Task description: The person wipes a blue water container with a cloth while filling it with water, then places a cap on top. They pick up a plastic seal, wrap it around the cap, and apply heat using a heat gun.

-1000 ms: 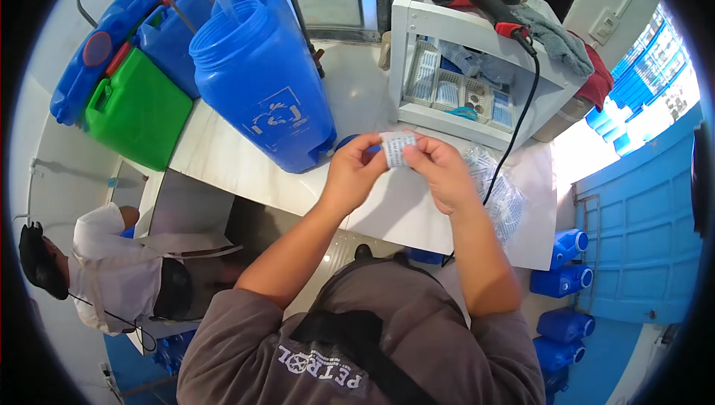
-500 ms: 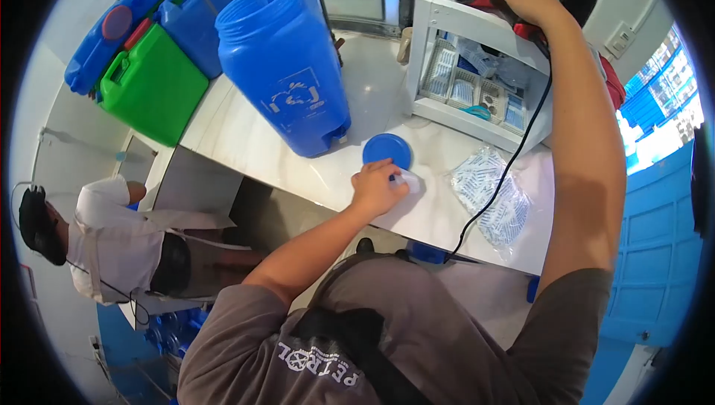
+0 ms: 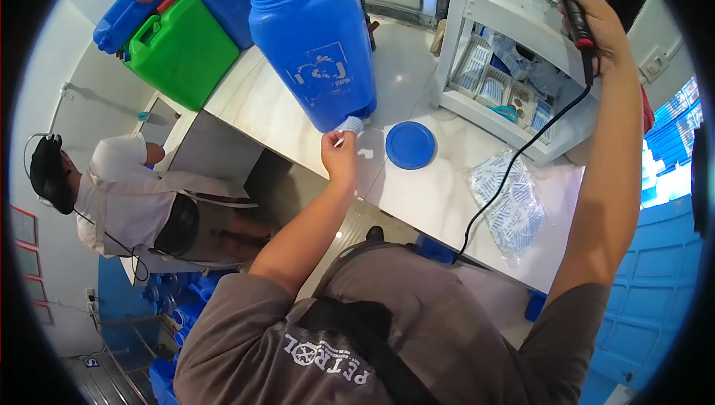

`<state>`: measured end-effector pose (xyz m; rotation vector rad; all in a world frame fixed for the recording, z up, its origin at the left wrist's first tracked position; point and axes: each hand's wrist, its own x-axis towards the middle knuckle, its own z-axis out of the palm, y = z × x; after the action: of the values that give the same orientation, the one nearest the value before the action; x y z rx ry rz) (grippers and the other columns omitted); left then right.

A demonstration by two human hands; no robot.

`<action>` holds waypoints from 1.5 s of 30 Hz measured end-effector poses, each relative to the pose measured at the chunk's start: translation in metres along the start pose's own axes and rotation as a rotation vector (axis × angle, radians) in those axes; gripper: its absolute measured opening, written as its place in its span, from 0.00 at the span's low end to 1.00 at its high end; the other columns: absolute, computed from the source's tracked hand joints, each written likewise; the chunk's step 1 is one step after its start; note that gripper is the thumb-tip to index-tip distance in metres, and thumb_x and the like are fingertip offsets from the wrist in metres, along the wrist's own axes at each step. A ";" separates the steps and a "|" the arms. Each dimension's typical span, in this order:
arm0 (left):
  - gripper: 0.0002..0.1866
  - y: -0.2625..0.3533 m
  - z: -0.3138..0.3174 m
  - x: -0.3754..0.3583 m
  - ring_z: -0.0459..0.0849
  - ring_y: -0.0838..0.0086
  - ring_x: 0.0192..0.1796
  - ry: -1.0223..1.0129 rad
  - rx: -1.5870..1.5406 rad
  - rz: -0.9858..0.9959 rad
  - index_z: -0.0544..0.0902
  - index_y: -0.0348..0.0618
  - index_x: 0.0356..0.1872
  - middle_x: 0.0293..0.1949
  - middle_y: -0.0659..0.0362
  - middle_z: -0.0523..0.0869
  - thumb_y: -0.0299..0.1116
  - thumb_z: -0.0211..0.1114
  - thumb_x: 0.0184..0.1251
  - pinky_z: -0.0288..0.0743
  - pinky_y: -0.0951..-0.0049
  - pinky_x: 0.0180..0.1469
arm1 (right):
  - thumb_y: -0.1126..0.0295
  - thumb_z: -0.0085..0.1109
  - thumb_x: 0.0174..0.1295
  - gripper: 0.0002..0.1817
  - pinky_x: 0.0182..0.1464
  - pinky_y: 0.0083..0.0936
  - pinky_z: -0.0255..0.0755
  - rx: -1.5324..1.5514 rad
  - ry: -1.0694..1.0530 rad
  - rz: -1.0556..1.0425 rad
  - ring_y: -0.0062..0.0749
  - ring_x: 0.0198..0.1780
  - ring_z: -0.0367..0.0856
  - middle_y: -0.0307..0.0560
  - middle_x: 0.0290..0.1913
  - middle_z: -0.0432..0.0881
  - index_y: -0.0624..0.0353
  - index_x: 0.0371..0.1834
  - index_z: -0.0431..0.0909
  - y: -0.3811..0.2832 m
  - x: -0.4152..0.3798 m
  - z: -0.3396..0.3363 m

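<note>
Head cam: R hand (image 3: 605, 25) grips tool handle (image 3: 573, 8), axis ~fore-aft, cord (image 3: 588, 68) twd wearer; L hand (image 3: 339, 155) pinches printed seal (image 3: 351, 125).

At 12 o'clock you have the blue container (image 3: 313, 36) in smooth plastic with a soft sheen; the green jerrycan (image 3: 182, 55) at 10 looks plastic too. Your worktop (image 3: 436, 200) is smooth and glossy, veined like marble. The printed sleeve (image 3: 351, 125), also towards 12, looks like thin plastic film. At 3, the clear bag (image 3: 514, 207) is crinkled, shiny film. Your shirt (image 3: 439, 315) at 6 o'clock is matt cloth.
</note>
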<state>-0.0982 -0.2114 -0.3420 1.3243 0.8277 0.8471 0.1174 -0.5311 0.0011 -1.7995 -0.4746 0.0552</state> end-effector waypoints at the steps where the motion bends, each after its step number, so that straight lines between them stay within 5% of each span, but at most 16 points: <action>1: 0.13 -0.001 0.005 0.002 0.74 0.80 0.32 0.001 0.008 0.000 0.77 0.44 0.40 0.31 0.63 0.80 0.37 0.71 0.63 0.69 0.77 0.33 | 0.52 0.68 0.63 0.28 0.46 0.28 0.73 0.235 0.064 -0.025 0.36 0.39 0.82 0.51 0.41 0.84 0.65 0.56 0.80 -0.014 -0.025 0.008; 2: 0.13 -0.004 0.009 0.004 0.74 0.80 0.32 0.008 -0.060 -0.040 0.77 0.44 0.41 0.32 0.63 0.80 0.36 0.71 0.63 0.68 0.77 0.33 | 0.62 0.63 0.68 0.20 0.53 0.44 0.79 0.469 0.131 -0.048 0.56 0.42 0.87 0.66 0.43 0.85 0.69 0.53 0.78 -0.019 -0.038 0.012; 3: 0.13 -0.007 0.014 0.008 0.74 0.80 0.32 0.015 -0.129 -0.079 0.76 0.44 0.41 0.32 0.63 0.79 0.36 0.71 0.63 0.68 0.77 0.34 | 0.40 0.74 0.58 0.44 0.43 0.14 0.72 0.541 -0.161 -0.197 0.19 0.43 0.77 0.42 0.48 0.81 0.66 0.67 0.74 -0.004 -0.036 -0.001; 7: 0.13 -0.004 0.034 0.002 0.74 0.80 0.32 0.036 -0.017 -0.043 0.78 0.44 0.40 0.33 0.67 0.76 0.35 0.72 0.62 0.69 0.76 0.33 | 0.40 0.76 0.53 0.56 0.48 0.22 0.78 0.378 -0.181 -0.358 0.26 0.46 0.79 0.50 0.53 0.80 0.73 0.73 0.64 0.005 -0.114 0.003; 9: 0.13 0.000 0.042 -0.001 0.76 0.78 0.33 0.056 0.106 -0.014 0.78 0.44 0.41 0.33 0.65 0.78 0.36 0.73 0.61 0.71 0.74 0.35 | 0.57 0.71 0.57 0.43 0.50 0.25 0.78 0.143 -0.200 -0.320 0.29 0.44 0.83 0.54 0.51 0.83 0.72 0.71 0.66 -0.002 -0.149 0.009; 14: 0.13 -0.021 0.052 -0.004 0.83 0.66 0.39 0.094 0.436 0.262 0.80 0.38 0.44 0.36 0.55 0.85 0.35 0.69 0.65 0.76 0.65 0.43 | 0.68 0.66 0.37 0.43 0.42 0.23 0.77 0.229 -0.078 0.134 0.28 0.37 0.80 0.52 0.42 0.80 0.70 0.65 0.68 0.018 -0.211 0.037; 16: 0.11 -0.028 0.048 -0.005 0.85 0.53 0.44 0.083 0.515 0.376 0.81 0.35 0.47 0.41 0.47 0.88 0.34 0.61 0.72 0.76 0.55 0.47 | 0.71 0.64 0.38 0.41 0.38 0.23 0.76 0.117 -0.166 0.067 0.27 0.34 0.79 0.51 0.40 0.80 0.69 0.64 0.69 0.040 -0.226 0.030; 21: 0.13 -0.020 0.028 -0.006 0.85 0.49 0.48 -0.096 0.867 0.613 0.82 0.37 0.51 0.45 0.48 0.88 0.35 0.57 0.74 0.76 0.49 0.49 | 0.74 0.64 0.43 0.37 0.37 0.23 0.75 0.064 -0.229 0.019 0.27 0.34 0.78 0.50 0.39 0.80 0.69 0.63 0.70 0.069 -0.255 0.014; 23: 0.14 -0.010 0.023 -0.006 0.85 0.50 0.48 -0.128 0.954 0.711 0.81 0.37 0.51 0.46 0.49 0.88 0.36 0.57 0.75 0.75 0.48 0.49 | 0.74 0.65 0.44 0.37 0.37 0.24 0.76 -0.375 -0.316 -0.108 0.28 0.33 0.78 0.50 0.39 0.80 0.69 0.63 0.70 0.087 -0.263 -0.003; 25: 0.14 0.006 0.019 -0.004 0.84 0.47 0.48 -0.214 1.082 0.692 0.82 0.37 0.50 0.46 0.46 0.88 0.36 0.56 0.76 0.76 0.47 0.48 | 0.74 0.64 0.42 0.37 0.36 0.23 0.75 -0.374 -0.282 -0.092 0.27 0.32 0.78 0.49 0.38 0.80 0.68 0.63 0.71 0.108 -0.275 -0.008; 27: 0.15 0.014 0.015 0.001 0.85 0.50 0.49 -0.290 1.156 0.661 0.82 0.37 0.52 0.49 0.48 0.88 0.36 0.57 0.74 0.76 0.47 0.49 | 0.77 0.62 0.39 0.31 0.36 0.23 0.75 -0.161 -0.112 0.354 0.27 0.32 0.79 0.47 0.35 0.81 0.67 0.55 0.76 0.097 -0.282 -0.003; 28: 0.16 0.015 0.014 0.004 0.85 0.52 0.50 -0.363 1.228 0.631 0.82 0.37 0.53 0.52 0.50 0.88 0.36 0.57 0.73 0.77 0.48 0.49 | 0.77 0.62 0.39 0.31 0.36 0.23 0.75 -0.160 -0.114 0.357 0.27 0.32 0.79 0.47 0.35 0.81 0.67 0.55 0.76 0.090 -0.284 -0.001; 31: 0.16 0.003 0.018 0.007 0.86 0.54 0.51 -0.339 1.255 0.737 0.82 0.39 0.55 0.54 0.52 0.88 0.34 0.58 0.71 0.77 0.49 0.50 | 0.77 0.64 0.38 0.23 0.36 0.24 0.74 0.347 -0.113 0.538 0.27 0.32 0.79 0.45 0.33 0.81 0.65 0.44 0.79 0.076 -0.283 0.008; 34: 0.16 -0.006 0.014 0.006 0.85 0.54 0.53 -0.331 1.268 0.747 0.82 0.38 0.55 0.54 0.52 0.87 0.33 0.58 0.71 0.77 0.50 0.51 | 0.80 0.63 0.36 0.20 0.37 0.25 0.74 -0.132 -0.309 -0.139 0.28 0.32 0.79 0.43 0.34 0.82 0.64 0.39 0.80 0.068 -0.279 0.021; 38: 0.17 -0.012 -0.002 0.009 0.83 0.50 0.55 -0.389 1.265 0.750 0.80 0.39 0.56 0.59 0.51 0.84 0.32 0.60 0.69 0.77 0.48 0.52 | 0.81 0.62 0.36 0.21 0.38 0.25 0.75 -0.263 -0.343 -0.101 0.28 0.33 0.79 0.43 0.34 0.82 0.64 0.40 0.80 0.062 -0.280 0.030; 45: 0.36 -0.035 -0.001 0.002 0.71 0.49 0.70 -0.523 1.099 0.780 0.65 0.28 0.70 0.68 0.40 0.74 0.38 0.65 0.67 0.56 0.45 0.72 | 0.82 0.59 0.35 0.23 0.39 0.25 0.75 -0.522 -0.486 -0.118 0.28 0.33 0.80 0.44 0.34 0.82 0.65 0.42 0.80 0.034 -0.264 0.045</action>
<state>-0.0967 -0.2114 -0.3773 2.8036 0.2893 0.5277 -0.1268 -0.5879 -0.0979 -2.2681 -1.0127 0.3165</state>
